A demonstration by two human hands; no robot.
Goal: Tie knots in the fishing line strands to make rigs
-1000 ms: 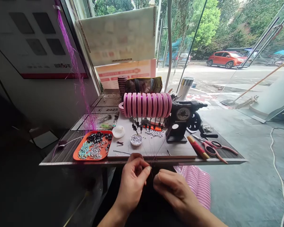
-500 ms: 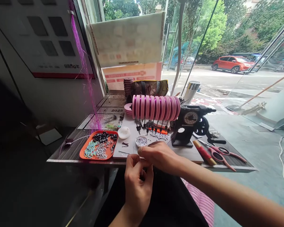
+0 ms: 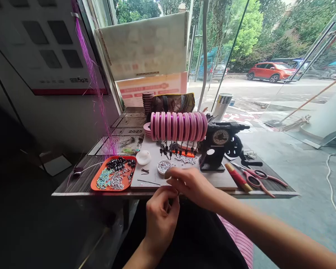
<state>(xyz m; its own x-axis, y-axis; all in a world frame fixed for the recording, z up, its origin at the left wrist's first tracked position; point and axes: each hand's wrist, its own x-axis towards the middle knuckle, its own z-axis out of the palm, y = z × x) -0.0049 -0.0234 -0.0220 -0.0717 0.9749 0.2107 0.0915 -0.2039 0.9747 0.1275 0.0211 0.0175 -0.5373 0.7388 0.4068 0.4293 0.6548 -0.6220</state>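
My left hand (image 3: 160, 218) is below the table's front edge, fingers curled in a pinch; what it holds is too fine to make out. My right hand (image 3: 190, 185) reaches over that edge just above the left, fingers bent and pinched close to the left fingertips. Just beyond sits a small white bowl of beads (image 3: 164, 166) on a white board (image 3: 218, 178). A row of pink spools (image 3: 178, 126) stands behind it, with small hooks hanging under them.
An orange tray (image 3: 95, 184) of small parts lies at the left. A black hand-crank machine (image 3: 220, 145) stands to the right of the spools. Red scissors (image 3: 257, 178) and a red-and-yellow tool (image 3: 236, 178) lie at the right. Purple strands (image 3: 93, 80) hang at the left.
My right hand rose from beside the left, below the table edge, to above it over the board's front. The left hand kept its pinch and shifted little.
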